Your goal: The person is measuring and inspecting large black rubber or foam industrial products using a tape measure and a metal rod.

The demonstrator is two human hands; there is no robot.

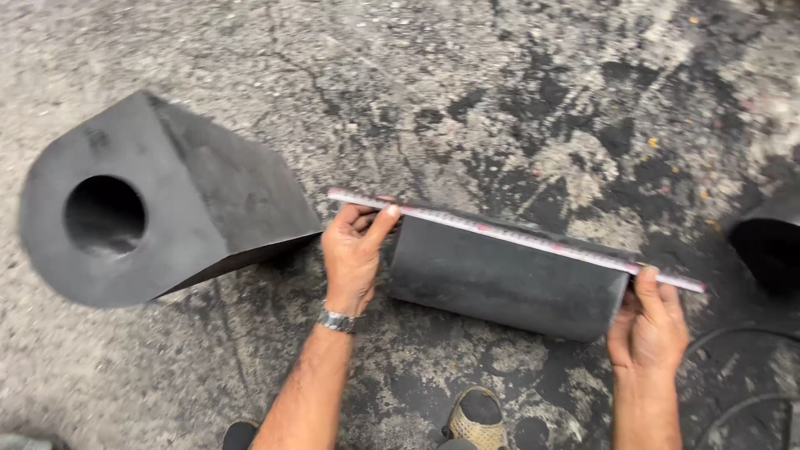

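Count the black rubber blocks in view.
3: a big one with a round hole at left, one under the tape measure in the middle, and one cut off at the right edge. Others may lie out of frame.

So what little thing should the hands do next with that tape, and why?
Probably slide the tape's left end back to the block's edge. The measuring tape lies stretched along the black rubber block, pinched by the left hand and right hand, yet its left end seems to overhang the block's left end, so a reading may come out long.
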